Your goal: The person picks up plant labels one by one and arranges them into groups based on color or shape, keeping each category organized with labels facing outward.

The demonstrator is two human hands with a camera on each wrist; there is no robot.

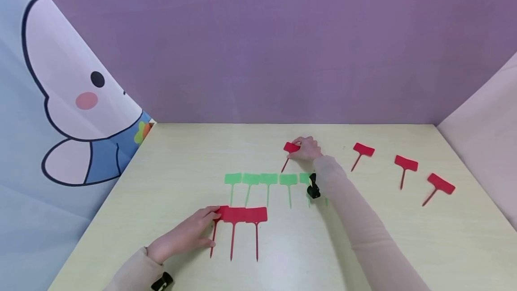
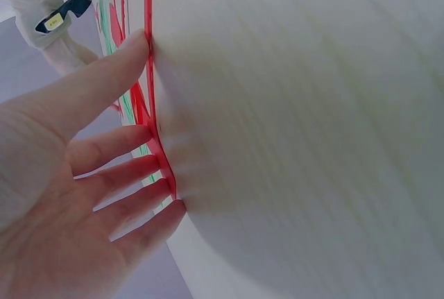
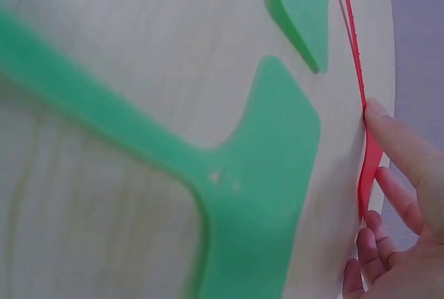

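My left hand (image 1: 183,236) touches the leftmost of three red T-shaped plant labels (image 1: 234,214) that lie side by side at the front. In the left wrist view, its thumb meets the stem of that red label (image 2: 150,77) and its fairly straight fingers lie along the head. Farther back, my right hand (image 1: 308,149) pinches the head of another red label (image 1: 289,147), whose stem points toward me. The right wrist view has this red label (image 3: 371,157) between the thumb and fingers, with green labels (image 3: 263,195) close to the camera.
Several green T-shaped labels (image 1: 251,179) form a row across the table middle, partly hidden under my right forearm. Three loose red labels (image 1: 405,163) lie apart on the right. A purple backdrop (image 1: 282,58) rises behind the pale table (image 1: 202,152).
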